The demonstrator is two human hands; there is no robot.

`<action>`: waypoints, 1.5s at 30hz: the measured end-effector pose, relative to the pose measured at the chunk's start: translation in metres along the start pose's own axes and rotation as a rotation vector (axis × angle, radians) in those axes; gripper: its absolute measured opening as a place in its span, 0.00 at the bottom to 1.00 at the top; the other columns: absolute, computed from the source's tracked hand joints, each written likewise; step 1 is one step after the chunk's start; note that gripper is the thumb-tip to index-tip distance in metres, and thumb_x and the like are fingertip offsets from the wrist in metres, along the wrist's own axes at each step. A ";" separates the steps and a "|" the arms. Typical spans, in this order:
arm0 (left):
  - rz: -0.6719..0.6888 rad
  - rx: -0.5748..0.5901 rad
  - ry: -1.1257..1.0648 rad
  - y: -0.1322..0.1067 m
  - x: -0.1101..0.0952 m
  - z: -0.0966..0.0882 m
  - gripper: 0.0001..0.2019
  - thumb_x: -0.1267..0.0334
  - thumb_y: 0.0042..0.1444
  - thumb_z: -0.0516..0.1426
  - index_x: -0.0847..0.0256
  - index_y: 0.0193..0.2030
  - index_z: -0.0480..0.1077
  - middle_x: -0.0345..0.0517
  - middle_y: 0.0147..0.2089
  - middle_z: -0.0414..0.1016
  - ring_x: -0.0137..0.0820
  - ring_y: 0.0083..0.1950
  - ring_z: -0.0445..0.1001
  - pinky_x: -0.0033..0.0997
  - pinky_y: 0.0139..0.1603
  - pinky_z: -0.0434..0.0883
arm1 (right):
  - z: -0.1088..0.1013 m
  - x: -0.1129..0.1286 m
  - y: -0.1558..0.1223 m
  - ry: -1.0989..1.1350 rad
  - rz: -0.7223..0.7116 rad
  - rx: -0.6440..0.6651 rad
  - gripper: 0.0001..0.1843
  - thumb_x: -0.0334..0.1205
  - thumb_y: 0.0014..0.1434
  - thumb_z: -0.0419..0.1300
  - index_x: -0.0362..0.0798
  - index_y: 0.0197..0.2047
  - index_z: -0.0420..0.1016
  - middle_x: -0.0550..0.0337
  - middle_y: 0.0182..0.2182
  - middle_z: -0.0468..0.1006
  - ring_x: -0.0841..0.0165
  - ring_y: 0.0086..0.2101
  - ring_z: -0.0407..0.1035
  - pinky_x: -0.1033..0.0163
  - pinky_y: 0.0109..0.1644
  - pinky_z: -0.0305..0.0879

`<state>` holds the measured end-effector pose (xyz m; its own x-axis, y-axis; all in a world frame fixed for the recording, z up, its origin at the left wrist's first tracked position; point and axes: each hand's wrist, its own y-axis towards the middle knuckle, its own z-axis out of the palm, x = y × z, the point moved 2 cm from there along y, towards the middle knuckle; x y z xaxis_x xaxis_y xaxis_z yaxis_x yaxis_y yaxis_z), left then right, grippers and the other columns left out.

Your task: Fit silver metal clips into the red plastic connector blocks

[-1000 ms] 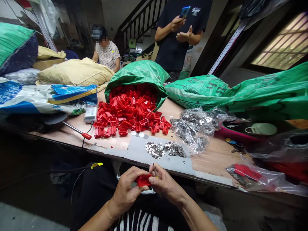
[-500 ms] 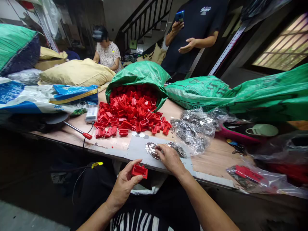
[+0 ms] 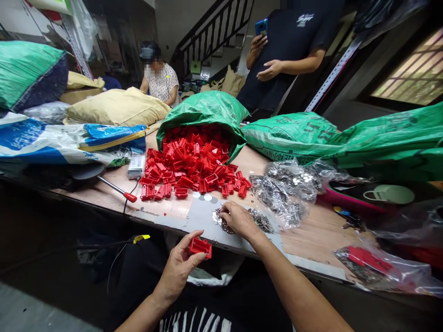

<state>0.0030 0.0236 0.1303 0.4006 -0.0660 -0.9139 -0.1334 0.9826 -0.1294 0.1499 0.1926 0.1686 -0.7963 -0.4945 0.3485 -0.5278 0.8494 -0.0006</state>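
Observation:
My left hand (image 3: 179,262) holds a small red plastic case (image 3: 200,248) between thumb and fingers, just off the table's front edge, its open side showing. My right hand (image 3: 240,220) rests over a pile of small shiny metal pieces (image 3: 221,222) on a grey sheet (image 3: 199,213). Its fingertips are pinched together in the pile, and whatever is between them is hidden. More small metal parts (image 3: 262,221) lie just right of that hand. A heap of similar red cases (image 3: 194,161) spills from a green sack (image 3: 207,106) beyond both hands.
Clear plastic bags of metal parts (image 3: 285,196) lie right of the sheet. A red-tipped lever (image 3: 129,197) juts out at left. Several sacks line the table's back. One person (image 3: 161,83) sits beyond; another person (image 3: 290,60) stands holding a phone (image 3: 261,27).
The view has shifted slightly, so the table appears a little further right. My right hand stays at the metal pile, and my left hand still holds the red case, tilted slightly differently.

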 end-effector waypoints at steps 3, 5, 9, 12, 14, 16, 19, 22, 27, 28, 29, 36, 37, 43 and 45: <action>0.013 -0.033 -0.058 0.003 -0.001 0.002 0.25 0.64 0.50 0.64 0.57 0.56 0.67 0.43 0.40 0.76 0.29 0.39 0.73 0.29 0.44 0.72 | -0.008 0.003 -0.008 0.063 -0.025 -0.013 0.03 0.35 0.60 0.53 0.48 0.36 0.68 0.60 0.32 0.73 0.69 0.33 0.67 0.66 0.36 0.57; 0.033 -0.048 -0.113 0.005 -0.003 0.005 0.24 0.65 0.51 0.63 0.56 0.56 0.66 0.43 0.41 0.75 0.30 0.40 0.74 0.31 0.43 0.73 | -0.012 0.008 -0.019 0.188 -0.084 -0.023 0.03 0.36 0.62 0.52 0.48 0.36 0.66 0.63 0.29 0.71 0.71 0.29 0.65 0.67 0.34 0.57; 0.025 -0.046 -0.204 0.008 -0.009 0.010 0.20 0.66 0.51 0.63 0.56 0.51 0.67 0.43 0.39 0.76 0.31 0.39 0.75 0.31 0.40 0.74 | -0.012 0.026 -0.047 0.475 -0.238 -0.044 0.03 0.37 0.62 0.54 0.48 0.37 0.66 0.66 0.26 0.69 0.73 0.26 0.62 0.69 0.31 0.57; -0.012 -0.047 -0.256 0.009 -0.014 0.014 0.20 0.66 0.50 0.64 0.57 0.51 0.68 0.42 0.37 0.76 0.28 0.36 0.75 0.26 0.38 0.73 | -0.009 0.038 -0.064 0.545 -0.323 -0.079 0.01 0.34 0.62 0.55 0.48 0.37 0.67 0.63 0.28 0.71 0.72 0.28 0.64 0.68 0.33 0.59; -0.024 -0.048 -0.279 0.009 -0.017 0.017 0.21 0.66 0.50 0.64 0.58 0.52 0.69 0.42 0.37 0.76 0.26 0.35 0.74 0.25 0.38 0.72 | -0.008 0.043 -0.071 0.548 -0.372 -0.113 0.03 0.32 0.61 0.55 0.48 0.36 0.67 0.62 0.29 0.71 0.72 0.30 0.65 0.67 0.35 0.60; -0.027 -0.045 -0.290 0.009 -0.019 0.019 0.21 0.66 0.50 0.64 0.58 0.52 0.70 0.43 0.38 0.76 0.26 0.35 0.74 0.25 0.38 0.72 | -0.007 0.046 -0.075 0.546 -0.422 -0.141 0.04 0.31 0.62 0.54 0.48 0.36 0.67 0.60 0.30 0.71 0.70 0.31 0.66 0.66 0.37 0.61; -0.031 -0.039 -0.304 0.009 -0.022 0.020 0.22 0.65 0.50 0.64 0.58 0.53 0.71 0.43 0.38 0.77 0.26 0.36 0.74 0.25 0.39 0.71 | -0.007 0.047 -0.078 0.554 -0.500 -0.161 0.05 0.31 0.63 0.53 0.48 0.35 0.67 0.59 0.30 0.71 0.69 0.33 0.65 0.65 0.38 0.63; -0.034 -0.034 -0.313 0.009 -0.025 0.021 0.23 0.65 0.50 0.64 0.58 0.54 0.71 0.43 0.38 0.77 0.26 0.36 0.74 0.24 0.40 0.70 | -0.006 0.047 -0.080 0.575 -0.556 -0.191 0.05 0.32 0.64 0.53 0.49 0.37 0.68 0.58 0.31 0.71 0.68 0.33 0.65 0.63 0.38 0.64; -0.040 -0.009 -0.320 0.009 -0.027 0.023 0.23 0.65 0.50 0.64 0.57 0.55 0.71 0.43 0.39 0.78 0.26 0.36 0.73 0.25 0.40 0.69 | -0.007 0.046 -0.081 0.594 -0.551 -0.160 0.04 0.34 0.64 0.54 0.49 0.37 0.70 0.58 0.31 0.71 0.68 0.33 0.66 0.63 0.38 0.64; -0.038 -0.002 -0.310 0.008 -0.027 0.023 0.23 0.65 0.50 0.64 0.57 0.55 0.71 0.44 0.40 0.78 0.27 0.36 0.73 0.25 0.41 0.69 | -0.008 0.046 -0.081 0.595 -0.543 -0.141 0.04 0.34 0.64 0.55 0.48 0.37 0.71 0.58 0.31 0.71 0.69 0.33 0.66 0.64 0.37 0.64; -0.034 0.005 -0.294 0.008 -0.026 0.023 0.23 0.65 0.50 0.64 0.57 0.55 0.71 0.45 0.40 0.78 0.27 0.38 0.74 0.26 0.42 0.69 | -0.009 0.046 -0.082 0.598 -0.538 -0.121 0.04 0.35 0.63 0.55 0.48 0.37 0.71 0.58 0.31 0.71 0.69 0.33 0.66 0.64 0.37 0.64; 0.006 0.059 -0.163 0.010 -0.018 0.020 0.22 0.64 0.51 0.63 0.56 0.54 0.70 0.44 0.42 0.78 0.32 0.44 0.73 0.29 0.47 0.68 | -0.002 0.039 -0.084 0.638 -0.307 0.049 0.06 0.39 0.57 0.63 0.49 0.36 0.70 0.63 0.30 0.70 0.71 0.28 0.63 0.68 0.32 0.61; 0.017 0.054 -0.150 0.011 -0.017 0.019 0.21 0.64 0.51 0.63 0.56 0.54 0.70 0.44 0.43 0.78 0.32 0.45 0.73 0.29 0.47 0.68 | 0.000 0.037 -0.084 0.651 -0.268 0.044 0.07 0.40 0.57 0.62 0.50 0.39 0.69 0.63 0.30 0.69 0.72 0.28 0.62 0.68 0.31 0.61; 0.105 -0.008 0.001 0.024 -0.010 0.007 0.20 0.66 0.49 0.64 0.55 0.47 0.65 0.48 0.50 0.76 0.33 0.46 0.75 0.33 0.49 0.69 | 0.011 0.021 -0.081 0.520 -0.252 -0.087 0.14 0.37 0.66 0.48 0.52 0.51 0.70 0.55 0.39 0.71 0.66 0.40 0.67 0.60 0.47 0.65; 0.162 -0.022 0.119 0.031 -0.007 0.003 0.19 0.67 0.49 0.63 0.55 0.46 0.63 0.47 0.48 0.76 0.32 0.44 0.76 0.34 0.49 0.69 | 0.018 0.017 -0.077 0.462 -0.225 -0.102 0.14 0.35 0.64 0.50 0.51 0.51 0.71 0.55 0.39 0.73 0.65 0.40 0.69 0.60 0.46 0.66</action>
<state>-0.0015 0.0553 0.1341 0.2625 0.0715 -0.9623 -0.2073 0.9781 0.0161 0.1715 0.1150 0.1576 -0.4412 -0.5532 0.7067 -0.6205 0.7569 0.2051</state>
